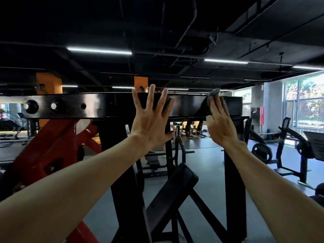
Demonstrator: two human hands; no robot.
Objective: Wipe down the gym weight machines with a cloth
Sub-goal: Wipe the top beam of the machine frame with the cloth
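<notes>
A black steel crossbeam (pixel 98 106) of a weight machine runs across the view at head height. My left hand (pixel 150 120) is flat against its front face with the fingers spread and straight. My right hand (pixel 220 123) presses a dark grey cloth (pixel 213 99) against the beam near its right end with straight fingers. The cloth sticks out above and to the left of my fingers. Both arms reach up and forward.
Below the beam stand black uprights (pixel 235 190) and an angled black pad (pixel 175 192). A red frame (pixel 52 146) slants at the left. Other black machines (pixel 298 146) and a weight plate (pixel 262 152) stand at the right by the windows. People sit in the far middle.
</notes>
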